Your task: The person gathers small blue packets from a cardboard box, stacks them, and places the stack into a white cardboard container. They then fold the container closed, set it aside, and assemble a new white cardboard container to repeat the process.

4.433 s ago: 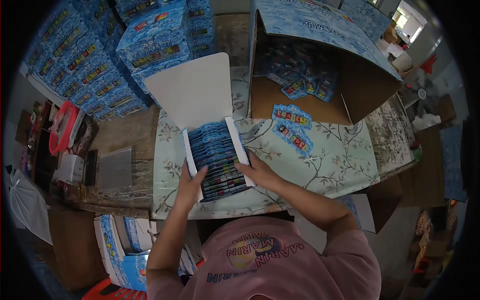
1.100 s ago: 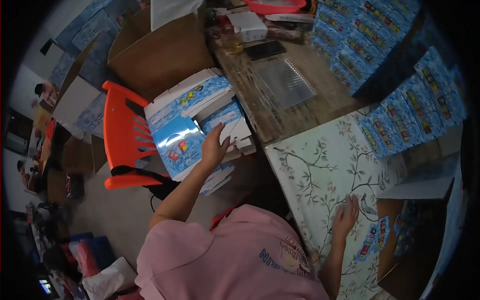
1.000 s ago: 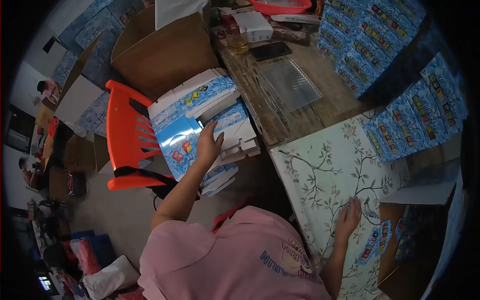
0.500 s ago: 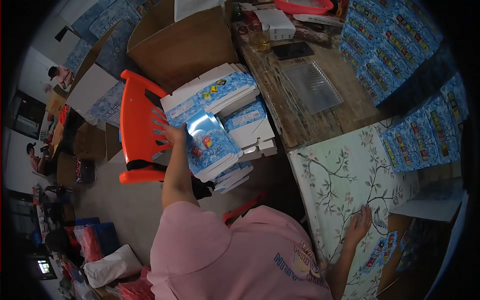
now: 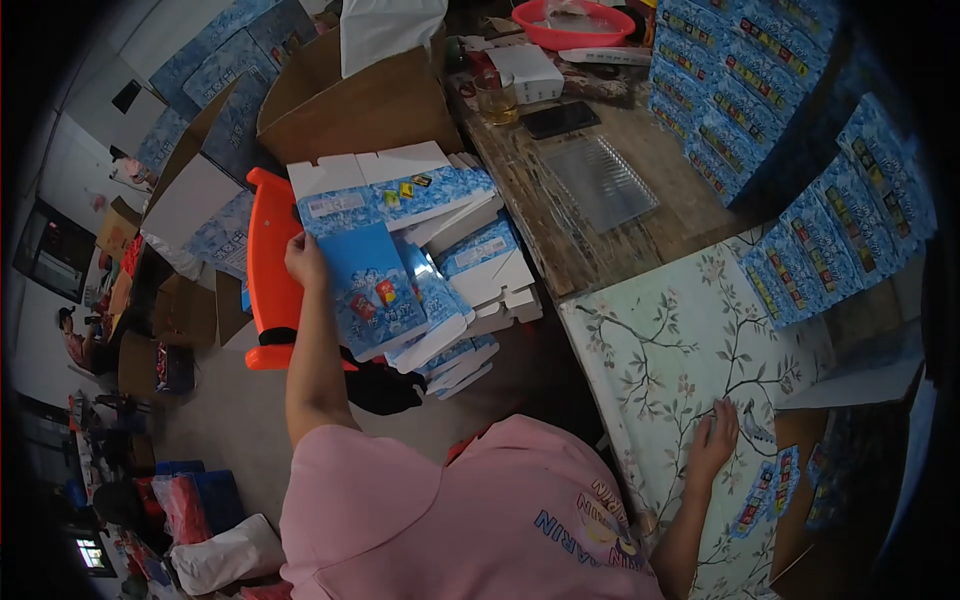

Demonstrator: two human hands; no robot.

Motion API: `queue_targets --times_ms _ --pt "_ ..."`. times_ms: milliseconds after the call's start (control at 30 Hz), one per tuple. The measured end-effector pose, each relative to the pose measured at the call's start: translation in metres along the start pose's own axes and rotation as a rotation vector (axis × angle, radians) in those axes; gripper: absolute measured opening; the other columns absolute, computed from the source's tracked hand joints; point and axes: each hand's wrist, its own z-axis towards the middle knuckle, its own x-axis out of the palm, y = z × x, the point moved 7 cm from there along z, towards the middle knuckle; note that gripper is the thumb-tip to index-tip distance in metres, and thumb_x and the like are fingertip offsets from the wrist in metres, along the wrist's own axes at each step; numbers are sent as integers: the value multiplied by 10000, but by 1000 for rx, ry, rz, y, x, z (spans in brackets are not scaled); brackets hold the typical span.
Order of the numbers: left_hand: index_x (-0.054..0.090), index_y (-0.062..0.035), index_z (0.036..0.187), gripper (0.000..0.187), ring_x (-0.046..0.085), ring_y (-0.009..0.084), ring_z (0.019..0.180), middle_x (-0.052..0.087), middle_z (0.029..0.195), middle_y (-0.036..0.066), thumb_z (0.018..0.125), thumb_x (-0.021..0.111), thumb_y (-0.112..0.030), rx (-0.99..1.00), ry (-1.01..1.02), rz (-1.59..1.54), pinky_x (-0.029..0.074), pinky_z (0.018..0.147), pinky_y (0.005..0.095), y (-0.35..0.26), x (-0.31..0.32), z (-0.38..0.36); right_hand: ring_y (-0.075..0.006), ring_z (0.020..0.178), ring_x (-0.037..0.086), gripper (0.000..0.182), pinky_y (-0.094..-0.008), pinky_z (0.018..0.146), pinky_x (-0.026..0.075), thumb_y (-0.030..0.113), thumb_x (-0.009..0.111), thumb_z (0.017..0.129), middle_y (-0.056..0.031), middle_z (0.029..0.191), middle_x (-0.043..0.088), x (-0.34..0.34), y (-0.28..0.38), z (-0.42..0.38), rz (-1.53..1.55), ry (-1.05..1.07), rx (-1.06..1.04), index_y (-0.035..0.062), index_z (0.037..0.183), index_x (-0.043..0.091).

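My left hand [image 5: 306, 262] is closed on the left edge of a flat blue carton [image 5: 362, 262], printed with small red and yellow packs. The carton lies slanted over a stack of flattened blue-and-white cartons [image 5: 478, 268], piled in front of an orange chair back [image 5: 270, 270]. My fingertips are partly hidden behind the edge. My right hand [image 5: 712, 445] rests with its fingers out on a floral table cover [image 5: 660, 370], holding nothing. Just below it lie some blue sachets [image 5: 766, 492].
Sheets of blue sachets [image 5: 740, 90] stand at the right, with more strips [image 5: 840, 225] nearer. A clear plastic tray [image 5: 605, 185], a phone [image 5: 560, 120] and a glass [image 5: 496, 98] sit on the wooden table. Behind the stack is a large cardboard box [image 5: 350, 110].
My left hand has moved left and slightly up, drawing a flat carton partly off the stack so more of its face shows. My right hand stays on the table cover.
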Motion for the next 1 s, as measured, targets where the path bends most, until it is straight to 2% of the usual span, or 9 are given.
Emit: queue_targets --times_ms 100,133,200,367,600,667,767,967,1000 --pt "631 48 999 197 579 91 769 647 901 41 893 599 -114 41 267 -629 453 720 216 -121 -6 -17 -325 1135 519 283 -436 966 389 70 536 870 -162 1191 578 -2 6 5 -11 -23 -33 6 1143 572" --pt "635 41 1007 191 581 86 765 650 891 38 890 601 -107 105 397 -652 448 720 206 -167 -8 -28 -325 1135 519 283 -436 966 389 70 536 870 -162 1191 578 -6 11 11 -26 -46 -20 6 1143 572" --pt "638 34 1014 187 582 81 761 653 880 34 888 603 -99 172 564 -697 443 720 196 -246 -17 -59 -234 966 615 287 -369 856 470 68 539 891 -140 1030 646 -7 51 47 563 96 233 20 1172 571" --pt "653 28 948 124 572 60 731 648 816 13 866 620 -59 435 1007 -647 434 682 180 -373 -6 -159 -91 668 594 429 -233 609 475 109 568 905 -52 736 625 -51 179 132 1061 124 65 29 1309 450" --pt "650 25 924 97 607 95 720 665 814 42 848 621 -28 708 1164 -767 462 655 210 -435 11 -232 -79 559 546 300 -237 523 436 168 614 899 -41 635 581 -60 191 161 1354 126 137 -19 1109 508" --pt "664 3 918 130 653 169 730 681 839 96 792 635 -4 1410 516 -438 503 641 262 -466 -29 -262 -126 559 583 244 -261 545 473 189 595 913 -55 641 601 -58 184 160 1556 106 186 -1 1045 518" --pt "663 -12 958 231 668 240 758 677 920 131 731 623 -2 1681 521 -615 530 644 308 -478 -50 -320 -154 657 610 229 -293 615 504 191 536 944 -74 749 622 -39 146 140 1700 57 232 6 1077 517" --pt "588 -10 1132 393 659 295 877 640 1094 150 741 565 -45 1680 1084 -484 533 715 367 -392 59 -431 -140 723 605 262 -286 663 503 207 545 933 -66 842 622 -2 42 -19 1263 64 915 8 1104 546" --pt "581 -7 1142 392 649 305 905 630 1109 159 754 576 -60 1618 1350 -264 529 731 383 -358 90 -453 -140 723 605 262 -286 663 503 207 545 933 -66 842 622 -1 35 -42 1256 53 928 8 1104 546"
